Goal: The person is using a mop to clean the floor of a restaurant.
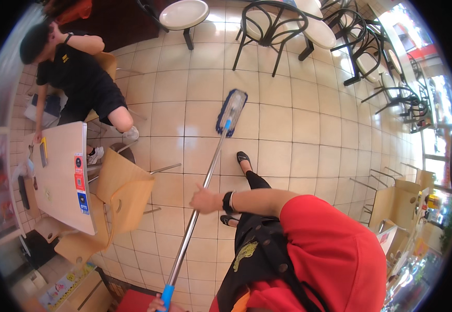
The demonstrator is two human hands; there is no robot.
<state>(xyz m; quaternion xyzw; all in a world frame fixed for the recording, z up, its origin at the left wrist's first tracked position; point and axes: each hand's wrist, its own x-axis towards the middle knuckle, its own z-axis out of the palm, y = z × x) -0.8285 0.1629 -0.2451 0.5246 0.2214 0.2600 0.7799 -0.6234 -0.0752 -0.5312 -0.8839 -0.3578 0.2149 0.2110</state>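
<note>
A mop (188,234) slants across the tiled floor (288,151), its blue-fringed head (232,110) flat on the tiles, well in from the floor's edges. The person's right hand (205,200), with a black band at the wrist, is on the metal pole partway up, fingers curled around it. The left hand (158,303), partly cut off by the view, is at the pole's blue grip (168,297), its visible fingers wrapped against it; the rest of that hold I cannot tell.

Left of the pole stands a pale desk (62,182), with stickers along its right edge. A seated person (78,78) in black rests one hand near its far left corner, beside a yellow-edged object (43,152). Wooden chairs (127,208) stand beside the desk's right edge; black-framed chairs (274,26) stand toward the floor's far edge.
</note>
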